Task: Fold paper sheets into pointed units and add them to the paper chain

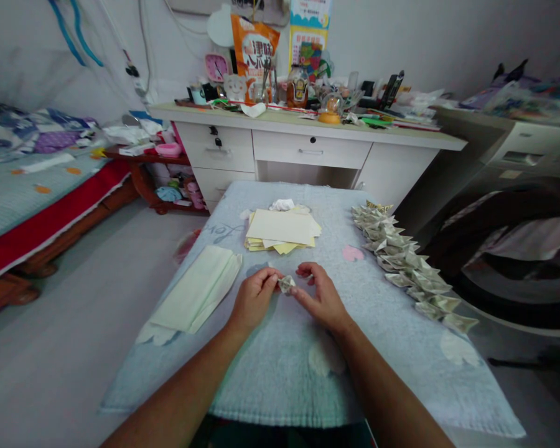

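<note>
A small folded paper piece point(287, 284), pale with greyish markings, is held over the middle of the cloth-covered table. My left hand point(254, 298) pinches its left side between thumb and fingers. On the other side, my right hand point(324, 295) has its thumb and fingers apart, the thumb tip close to or touching the piece. Beyond both hands lies a stack of cream and yellow paper sheets point(282, 226). Pale green folded sheets point(193, 289) rest left of my left hand. Several pointed folded paper shapes point(401, 258) line the table's right side in close rows.
A light blue cloth point(280, 367) covers the table. Behind stands a white desk point(312, 149) crowded with jars, an orange bag point(254, 56) and a pink clock point(216, 67). A washing machine point(518, 146) is at the right, a bed point(42, 199) at the left.
</note>
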### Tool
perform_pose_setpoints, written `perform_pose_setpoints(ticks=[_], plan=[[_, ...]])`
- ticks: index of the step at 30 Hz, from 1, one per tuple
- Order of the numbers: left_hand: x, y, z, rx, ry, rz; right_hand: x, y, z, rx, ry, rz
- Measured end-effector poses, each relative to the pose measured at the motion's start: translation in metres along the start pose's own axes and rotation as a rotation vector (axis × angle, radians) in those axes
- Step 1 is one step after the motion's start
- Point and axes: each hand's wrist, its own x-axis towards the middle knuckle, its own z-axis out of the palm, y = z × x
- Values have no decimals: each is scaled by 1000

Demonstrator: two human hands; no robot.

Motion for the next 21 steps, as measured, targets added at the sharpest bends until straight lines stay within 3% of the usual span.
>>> perform_pose_setpoints(ticks=[5, 13, 21], plan=[[-2, 0, 1, 136, 23, 50, 2, 1, 6, -101, -70, -123], [-4, 5, 2, 223, 27, 111, 7, 1, 11, -242, -107, -122], [-1, 0, 3, -163, 1, -65, 7, 1, 8, 80, -53, -57]])
